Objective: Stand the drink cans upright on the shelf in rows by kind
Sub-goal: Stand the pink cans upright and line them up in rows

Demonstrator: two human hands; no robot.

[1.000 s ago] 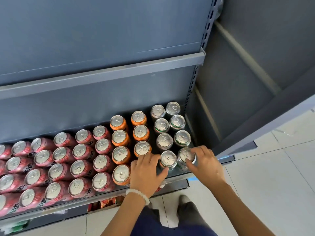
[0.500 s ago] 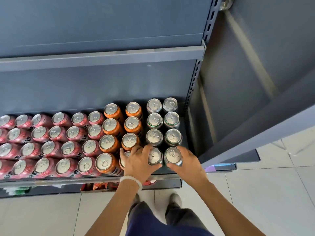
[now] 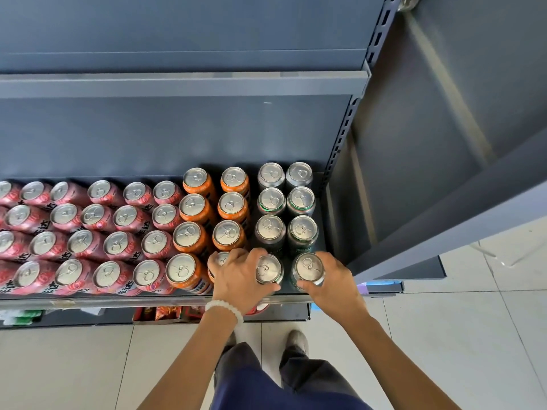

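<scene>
Each hand's grip clamps an upright silver-topped dark can (image 3: 307,269) at shelf (image 3: 165,301) front.

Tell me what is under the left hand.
The left hand covers most of a front-row orange can, only part of its lid showing, and its thumb wraps a dark can. The orange can's body is hidden.

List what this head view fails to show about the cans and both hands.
- Front orange can: mostly hidden under the left hand; only part of its lid shows.
- Pink cans at the left edge: cut off by the frame, so the row count is unknown.
- Dark cans: labels too small to read from above.
- Right hand: its grip on the front right dark can is partly hidden behind the can.
</scene>
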